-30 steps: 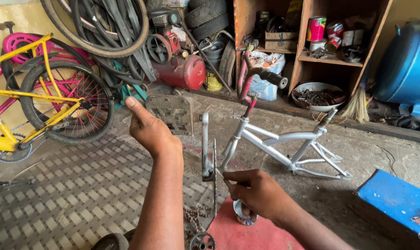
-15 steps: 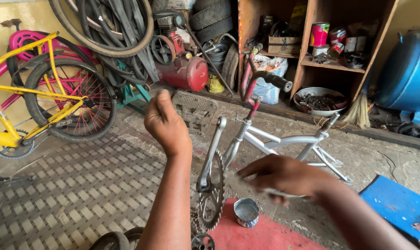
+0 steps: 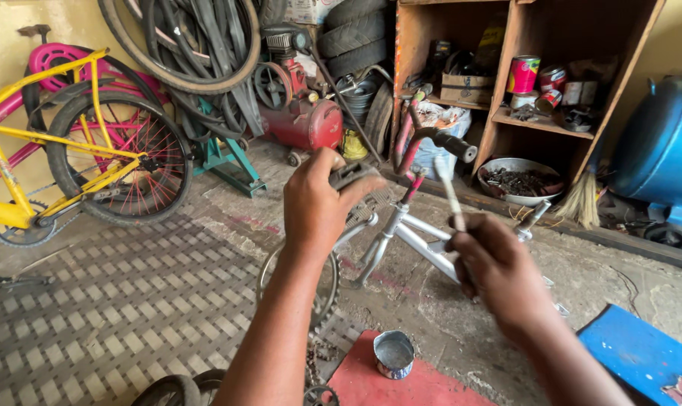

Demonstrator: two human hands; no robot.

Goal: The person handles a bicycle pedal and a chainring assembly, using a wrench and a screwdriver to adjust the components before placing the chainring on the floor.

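Head view: left hand raised mid-frame, fingers clenched on a dark ribbed pedal, so the crank arm and toothed chainring hang below it with a length of chain trailing to the floor. Half a second ago the same hand held the crank lower and more upright with the chainring face-on; now the assembly is lifted and tilted, ring edge partly hidden behind the forearm. Right hand has also come up from over the tin, fingers closed around a thin pale stick or brush handle pointing up; motion-blurred, so I cannot tell what is on its tip. My read: stick is being brought toward the crank, not yet touching it. Small round metal tin sits open on a red mat at the bottom edge of the floor, directly under the hands. Silver bike frame lies on the rough concrete floor behind the hands, tubes smooth and painted, black grip on its bar. Yellow bicycle stands at the left edge on ribbed matting. Red compressor and hanging rubber tyres against the back wall; wooden shelf with cans at right; blue drum at the right edge.
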